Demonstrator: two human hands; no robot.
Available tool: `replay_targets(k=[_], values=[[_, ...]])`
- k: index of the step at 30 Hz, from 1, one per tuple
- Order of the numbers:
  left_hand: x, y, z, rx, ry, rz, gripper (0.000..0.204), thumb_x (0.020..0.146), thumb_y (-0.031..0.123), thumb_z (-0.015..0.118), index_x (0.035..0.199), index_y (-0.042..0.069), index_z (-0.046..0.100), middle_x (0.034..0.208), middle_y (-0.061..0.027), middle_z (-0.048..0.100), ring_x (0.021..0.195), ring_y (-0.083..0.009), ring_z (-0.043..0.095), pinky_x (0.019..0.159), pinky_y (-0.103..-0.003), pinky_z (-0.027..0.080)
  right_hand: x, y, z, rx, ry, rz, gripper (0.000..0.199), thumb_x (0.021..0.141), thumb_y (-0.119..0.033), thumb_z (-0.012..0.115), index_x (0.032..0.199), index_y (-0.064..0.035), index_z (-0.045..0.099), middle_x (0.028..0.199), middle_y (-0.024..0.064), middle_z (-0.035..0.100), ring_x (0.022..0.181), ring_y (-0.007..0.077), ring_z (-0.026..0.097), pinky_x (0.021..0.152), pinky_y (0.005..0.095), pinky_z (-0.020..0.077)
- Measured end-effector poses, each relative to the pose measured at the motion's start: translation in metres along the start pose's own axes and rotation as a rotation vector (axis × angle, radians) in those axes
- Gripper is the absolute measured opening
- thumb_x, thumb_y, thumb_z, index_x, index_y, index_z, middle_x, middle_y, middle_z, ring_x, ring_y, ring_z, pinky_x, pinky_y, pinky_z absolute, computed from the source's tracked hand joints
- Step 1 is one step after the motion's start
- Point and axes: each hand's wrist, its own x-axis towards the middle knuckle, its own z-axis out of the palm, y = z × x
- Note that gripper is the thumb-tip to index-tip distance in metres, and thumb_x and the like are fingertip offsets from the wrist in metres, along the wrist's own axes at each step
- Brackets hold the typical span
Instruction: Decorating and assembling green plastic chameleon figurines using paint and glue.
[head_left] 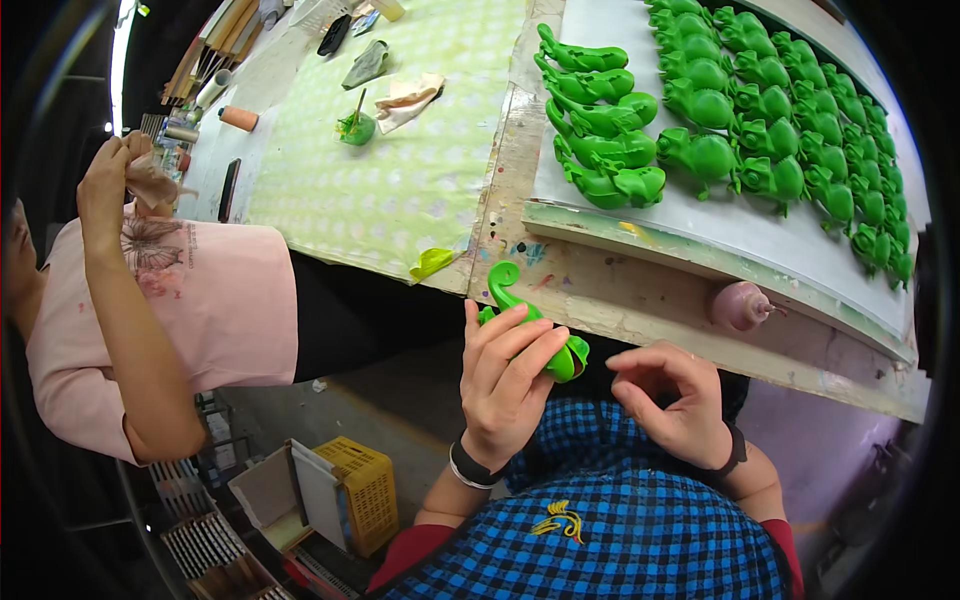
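While the left hand (505, 385) wraps its fingers around one green figurine (568, 362) just off the near edge of the tabletop (600, 290), the right hand (680, 400) curls its own, any pinch unclear; similar figurines (697, 104) lie in rows on the white tray (740, 228), their degree of completion indeterminable.

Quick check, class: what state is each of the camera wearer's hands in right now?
Left hand: closed around a green lizard-like figure.
Right hand: partly open, fingers curled, nothing visible in it.
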Motion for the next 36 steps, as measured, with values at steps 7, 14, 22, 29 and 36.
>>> replay_targets(k=[7, 14, 22, 29, 36], values=[[-0.001, 0.003, -0.001, 0.171, -0.019, 0.11, 0.039, 0.06, -0.001, 0.07, 0.097, 0.012, 0.064, 0.095, -0.0014, 0.06, 0.097, -0.0216, 0.055, 0.098, -0.053, 0.033, 0.004, -0.005, 0.003, 0.249, 0.016, 0.261, 0.012, 0.075, -0.003, 0.066, 0.086, -0.0015, 0.062, 0.07, 0.0015, 0.06, 0.055, 0.0036, 0.056, 0.049, 0.0169, 0.0427], [-0.004, 0.01, 0.007, 0.057, 0.025, 0.053, 0.031, 0.06, -0.007, 0.069, 0.089, 0.002, 0.059, 0.089, -0.0121, 0.059, 0.09, -0.0293, 0.057, 0.09, -0.048, 0.041, -0.04, -0.025, -0.09, 0.381, -0.339, 0.008, 0.007, 0.074, -0.005, 0.069, 0.075, -0.0002, 0.064, 0.068, 0.006, 0.06, 0.053, 0.012, 0.056, 0.047, 0.0221, 0.0422], [0.017, 0.018, 0.016, -0.005, 0.041, 0.173, 0.033, 0.063, -0.013, 0.067, 0.092, -0.002, 0.057, 0.09, -0.0172, 0.059, 0.082, -0.0305, 0.058, 0.078, -0.039, 0.046, -0.161, -0.016, -0.301, -0.237, 1.066, 0.189, 0.025, 0.088, -0.025, 0.052, 0.09, -0.0009, 0.058, 0.065, -0.003, 0.05, 0.051, 0.0018, 0.044, 0.043, 0.0163, 0.0349], [0.032, 0.042, 0.023, 0.039, 0.054, 0.235, 0.028, 0.064, -0.013, 0.066, 0.09, -0.003, 0.058, 0.088, -0.0166, 0.059, 0.079, -0.0299, 0.057, 0.077, -0.038, 0.046, -0.185, 0.04, -0.433, -0.662, 1.141, 0.724, 0.032, 0.078, -0.028, 0.063, 0.087, 0.0019, 0.061, 0.067, 0.0039, 0.059, 0.055, 0.0092, 0.055, 0.045, 0.0218, 0.044], [0.033, 0.051, 0.029, 0.077, 0.027, 0.213, 0.027, 0.064, -0.012, 0.066, 0.089, -0.003, 0.058, 0.086, -0.0161, 0.06, 0.078, -0.0294, 0.057, 0.076, -0.038, 0.046, -0.165, 0.055, -0.444, -0.704, 1.155, 0.787, 0.02, 0.068, -0.013, 0.065, 0.081, 0.0022, 0.06, 0.063, 0.0077, 0.06, 0.051, 0.0127, 0.057, 0.043, 0.0245, 0.046]])
